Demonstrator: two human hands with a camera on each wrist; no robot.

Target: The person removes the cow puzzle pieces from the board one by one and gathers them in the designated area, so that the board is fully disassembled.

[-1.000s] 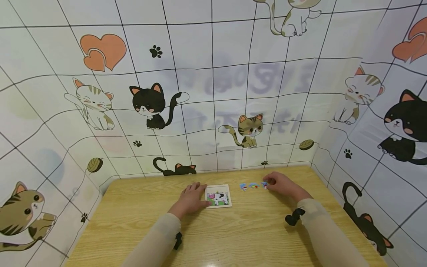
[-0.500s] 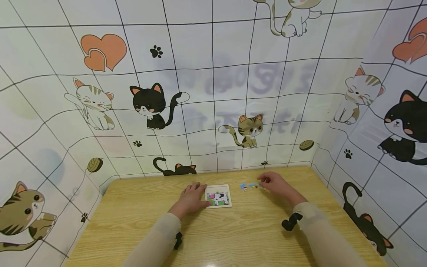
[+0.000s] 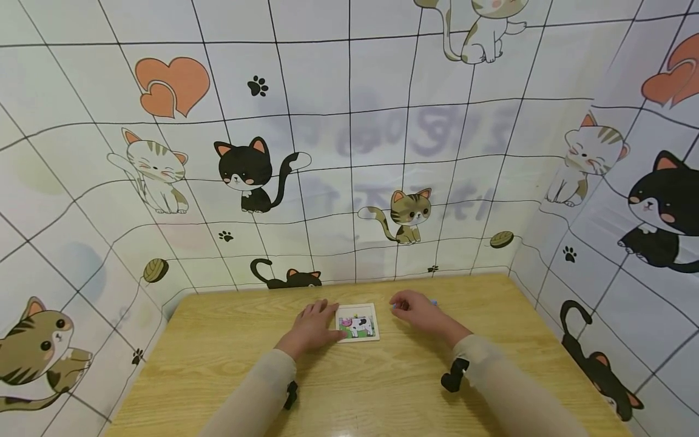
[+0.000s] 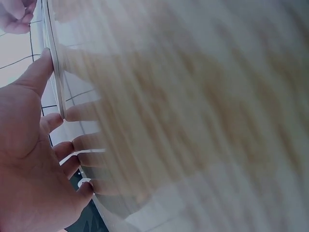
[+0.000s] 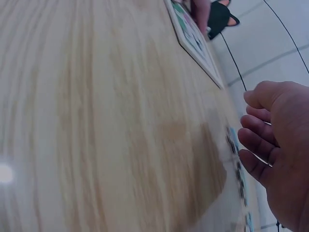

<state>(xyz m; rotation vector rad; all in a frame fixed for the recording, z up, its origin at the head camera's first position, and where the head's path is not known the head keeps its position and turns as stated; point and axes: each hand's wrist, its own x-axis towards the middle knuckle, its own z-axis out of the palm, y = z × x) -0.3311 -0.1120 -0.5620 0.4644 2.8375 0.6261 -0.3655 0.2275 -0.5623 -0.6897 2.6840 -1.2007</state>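
Note:
A small square puzzle board (image 3: 357, 311) with a pale rim lies on the table. Cow-picture pieces (image 3: 360, 326) fill its lower part, below a bare white strip. My left hand (image 3: 311, 328) rests along the board's left side, fingers fairly straight. Its thumb (image 4: 41, 70) touches the board near a corner. Right of the board, my right hand (image 3: 417, 311) hovers low over a row of colourful loose puzzle pieces (image 5: 241, 181), hiding most of them in the head view. Its fingers are loosely bent, with nothing visible between them in the right wrist view.
The wooden table (image 3: 360, 388) meets a cat-print wall covering (image 3: 327, 182) at the back and sides. Black wrist cameras (image 3: 454, 375) sit at the sleeve cuffs.
My right hand has moved left along the row, from the rightmost loose piece to above the leftmost. The left hand and the board have stayed in place.

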